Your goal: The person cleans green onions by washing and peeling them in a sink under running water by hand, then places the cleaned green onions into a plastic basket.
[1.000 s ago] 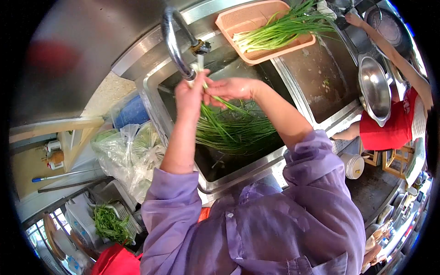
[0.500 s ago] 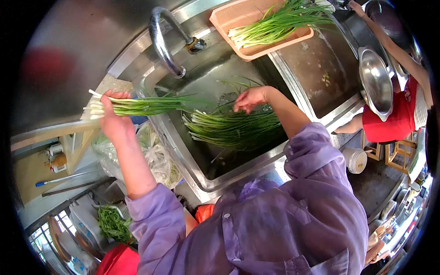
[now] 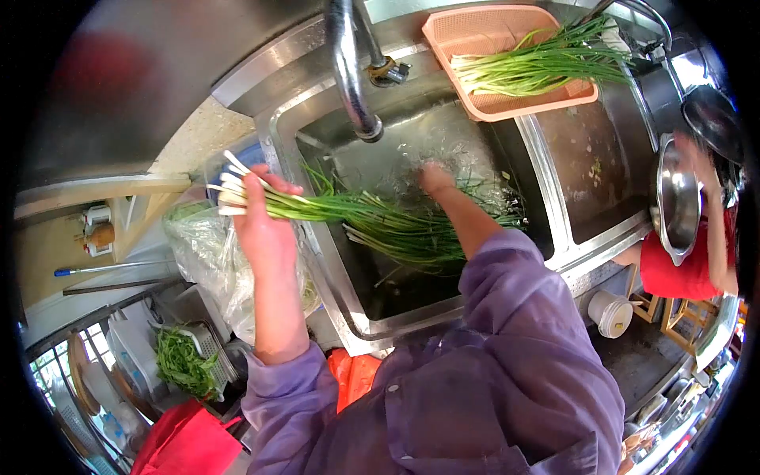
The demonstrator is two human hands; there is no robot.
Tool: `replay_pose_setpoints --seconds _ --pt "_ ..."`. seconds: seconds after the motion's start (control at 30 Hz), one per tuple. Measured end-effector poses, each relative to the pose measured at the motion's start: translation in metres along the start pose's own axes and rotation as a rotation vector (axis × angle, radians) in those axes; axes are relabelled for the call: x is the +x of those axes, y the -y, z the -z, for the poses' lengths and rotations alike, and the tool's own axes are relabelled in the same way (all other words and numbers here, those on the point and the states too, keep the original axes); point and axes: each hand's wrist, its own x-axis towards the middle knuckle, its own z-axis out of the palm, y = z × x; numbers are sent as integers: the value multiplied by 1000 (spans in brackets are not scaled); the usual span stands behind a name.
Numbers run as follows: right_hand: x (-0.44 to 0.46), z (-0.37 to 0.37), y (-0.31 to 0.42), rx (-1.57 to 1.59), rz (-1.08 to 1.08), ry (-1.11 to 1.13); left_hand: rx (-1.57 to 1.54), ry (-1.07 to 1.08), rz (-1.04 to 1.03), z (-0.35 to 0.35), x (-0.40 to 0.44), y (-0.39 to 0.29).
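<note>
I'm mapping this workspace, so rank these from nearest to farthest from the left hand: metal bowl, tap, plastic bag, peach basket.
From the left hand:
1. Plastic bag: just below it, on the left.
2. Tap: ahead, a little to the right.
3. Peach basket: farther ahead and right.
4. Metal bowl: far right.

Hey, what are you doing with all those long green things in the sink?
They look like scallions. The left hand holds a bunch near its white ends, with the green tops trailing over the sink. The right hand is down in the water, where it's hard to see what it touches. More scallions lie in the sink, and another pile sits in the peach plastic basket beyond it. No water is running from the curved faucet above.
</note>
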Motion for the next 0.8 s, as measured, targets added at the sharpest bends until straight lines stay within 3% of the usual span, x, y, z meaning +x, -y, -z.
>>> replay_pose_setpoints --seconds 0.03,0.07,0.13,0.17,0.23,0.33,0.53,0.6,0.7,0.73,0.8 --pt "-5 22 3 -251 150 -130 3 -18 12 -1 -3 5" --pt "-8 46 5 -259 157 -132 -5 -23 7 -1 -4 11" --pt "-12 92 10 720 110 205 12 11 87 -2 -6 26" --pt "-19 109 16 712 115 202 -8 1 117 -7 -7 38" --pt "-41 135 28 1060 477 390 51 33 142 -17 -9 59" --pt "-74 161 50 1037 554 529 114 47 231 -41 -14 83" --pt "-90 171 61 1086 531 633 255 111 198 -61 -15 93" --pt "-88 177 60 888 602 817 288 58 115 -56 -9 95" --pt "-87 180 72 855 642 794 305 183 72 -58 -9 84" --pt "-86 183 75 865 697 790 324 164 -24 -60 -8 80" --pt "-83 189 75 963 594 756 125 97 0 -59 -7 68"
